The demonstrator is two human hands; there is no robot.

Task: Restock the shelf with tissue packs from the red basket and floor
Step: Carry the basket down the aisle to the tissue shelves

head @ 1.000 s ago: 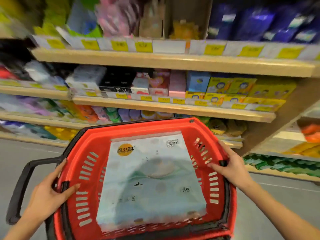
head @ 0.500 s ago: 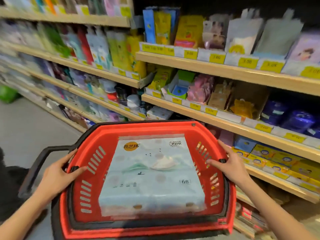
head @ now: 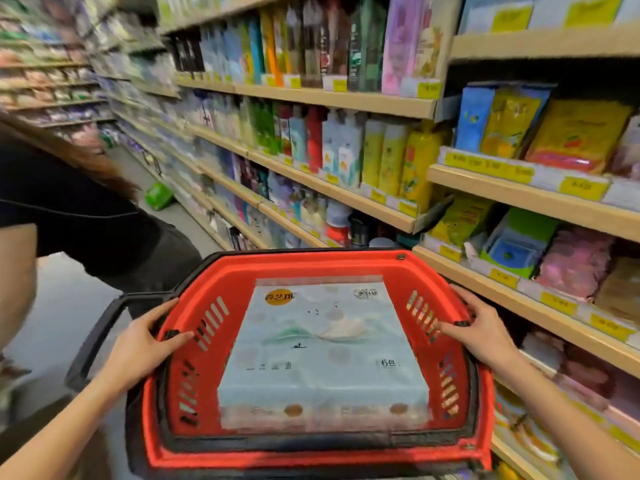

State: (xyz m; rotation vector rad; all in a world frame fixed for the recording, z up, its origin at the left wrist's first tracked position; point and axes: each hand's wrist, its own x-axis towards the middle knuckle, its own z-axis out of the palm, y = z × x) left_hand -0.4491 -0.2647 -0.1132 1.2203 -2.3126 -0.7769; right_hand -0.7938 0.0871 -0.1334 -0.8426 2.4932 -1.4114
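Both hands on the rim of the red plastic slotted shopping basket (head: 311, 268), one per side. My left hand (head: 147, 341) is curled over the left rim, thumb inside against the slotted wall, fingers wrapped outside, right by the black hinge of the black basket handle (head: 91, 344), which sticks out to the left past my wrist. My right hand (head: 485, 332) is curled over the right rim the same way, thumb pointing in along the slots, fingers draped over the outer edge. Pale blue rectangular plastic-wrapped tissue pack (head: 322, 355) lies flat on the basket bottom, roughly centred; narrow strips of red show on either side of it, and its near edge sits close to the near wall. Basket held roughly level, nothing else visible inside. Wooden store shelves with yellow price tags (head: 512, 199) run along my right, packed with bottles and pouches; the basket's far right corner is close to a shelf edge, and my right forearm runs just beside the lower shelf lip. Grey floor aisle (head: 65, 306) opens ahead and to the left. Another person in a black top (head: 69, 206) stands on the left, close to the handle side, taking up part of that aisle. Green pack on the floor (head: 159, 195) lies further down the aisle beside the shelf base. Far shelves are blurred.
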